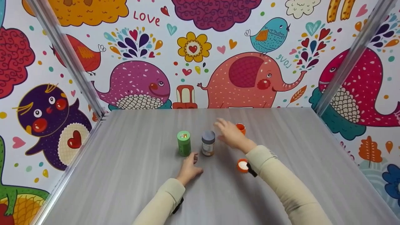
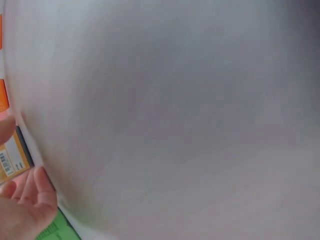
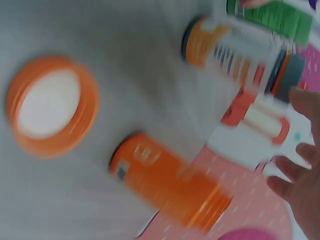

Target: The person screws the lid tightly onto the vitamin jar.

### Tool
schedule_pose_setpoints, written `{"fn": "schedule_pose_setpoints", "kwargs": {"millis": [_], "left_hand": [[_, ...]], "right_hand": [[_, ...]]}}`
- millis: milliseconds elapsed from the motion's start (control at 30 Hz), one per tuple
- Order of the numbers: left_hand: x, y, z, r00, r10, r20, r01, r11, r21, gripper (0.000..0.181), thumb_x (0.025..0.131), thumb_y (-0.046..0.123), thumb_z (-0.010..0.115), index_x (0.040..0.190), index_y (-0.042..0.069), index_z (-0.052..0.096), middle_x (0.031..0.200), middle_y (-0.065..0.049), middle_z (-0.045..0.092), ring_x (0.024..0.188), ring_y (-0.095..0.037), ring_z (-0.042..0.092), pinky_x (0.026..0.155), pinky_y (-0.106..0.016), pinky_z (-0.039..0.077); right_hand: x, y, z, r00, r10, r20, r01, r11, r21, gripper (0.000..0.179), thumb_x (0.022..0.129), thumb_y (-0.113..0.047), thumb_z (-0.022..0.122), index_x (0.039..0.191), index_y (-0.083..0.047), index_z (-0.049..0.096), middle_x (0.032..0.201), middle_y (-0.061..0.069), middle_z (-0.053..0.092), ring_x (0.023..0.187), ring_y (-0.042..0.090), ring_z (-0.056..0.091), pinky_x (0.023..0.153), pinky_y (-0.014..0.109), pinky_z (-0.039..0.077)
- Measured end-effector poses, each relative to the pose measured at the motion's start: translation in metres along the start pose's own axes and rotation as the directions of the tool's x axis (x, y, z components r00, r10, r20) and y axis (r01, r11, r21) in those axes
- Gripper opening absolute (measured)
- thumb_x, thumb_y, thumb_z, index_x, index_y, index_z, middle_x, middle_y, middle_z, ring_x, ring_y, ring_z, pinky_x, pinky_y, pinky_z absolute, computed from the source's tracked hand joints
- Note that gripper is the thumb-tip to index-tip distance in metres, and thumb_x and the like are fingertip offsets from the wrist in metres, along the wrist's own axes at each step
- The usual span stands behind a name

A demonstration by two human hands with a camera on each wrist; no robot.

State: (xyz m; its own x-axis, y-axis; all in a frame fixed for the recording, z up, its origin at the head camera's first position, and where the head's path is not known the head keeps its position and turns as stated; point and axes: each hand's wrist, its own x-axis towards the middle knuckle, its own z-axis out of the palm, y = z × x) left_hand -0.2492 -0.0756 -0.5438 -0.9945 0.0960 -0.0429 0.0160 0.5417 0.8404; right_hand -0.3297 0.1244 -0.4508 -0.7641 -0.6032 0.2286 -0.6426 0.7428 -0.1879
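Note:
A white-and-orange jar with a grey lid stands upright on the table, between a green canister on its left and my right hand. My right hand hovers beside the grey lid, fingers spread and holding nothing. Low in front of the canister and jar is my left hand, thumb apart from loosely bent fingers, nothing held. Partly hidden behind the right hand is an orange jar without a lid. An orange screw lid lies nearby, its white inside facing up.
The grey table meets a wall printed with cartoon animals at the back. Metal posts rise at both back corners. My right forearm passes close to the orange screw lid.

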Motion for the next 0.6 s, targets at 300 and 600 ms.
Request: {"fn": "schedule_pose_setpoints", "kwargs": {"millis": [300, 600], "left_hand": [[-0.002, 0.000, -0.001, 1.000, -0.007, -0.012, 0.008, 1.000, 0.020, 0.063, 0.068, -0.006, 0.072, 0.125, -0.003, 0.044, 0.114, -0.019, 0.055, 0.109, -0.032, 0.053, 0.091, -0.042, 0.044], [-0.001, 0.001, 0.001, 1.000, -0.009, -0.006, 0.009, 1.000, 0.018, 0.061, 0.069, -0.005, 0.071, 0.125, -0.002, 0.044, 0.115, -0.018, 0.055, 0.110, -0.032, 0.053, 0.092, -0.042, 0.044]], "right_hand": [[-0.026, 0.055, -0.008, 0.872, 0.484, 0.080, -0.455, 0.739, 0.497, 0.074, 0.084, -0.016, 0.064, 0.140, 0.006, 0.021, 0.142, 0.028, 0.027, 0.128, 0.042, 0.027, 0.105, 0.053, 0.025], [-0.035, 0.065, 0.014, 0.805, 0.582, 0.111, -0.502, 0.570, 0.651, 0.074, 0.081, -0.012, 0.066, 0.137, 0.012, 0.023, 0.135, 0.030, 0.035, 0.123, 0.041, 0.037, 0.105, 0.050, 0.028]]}}
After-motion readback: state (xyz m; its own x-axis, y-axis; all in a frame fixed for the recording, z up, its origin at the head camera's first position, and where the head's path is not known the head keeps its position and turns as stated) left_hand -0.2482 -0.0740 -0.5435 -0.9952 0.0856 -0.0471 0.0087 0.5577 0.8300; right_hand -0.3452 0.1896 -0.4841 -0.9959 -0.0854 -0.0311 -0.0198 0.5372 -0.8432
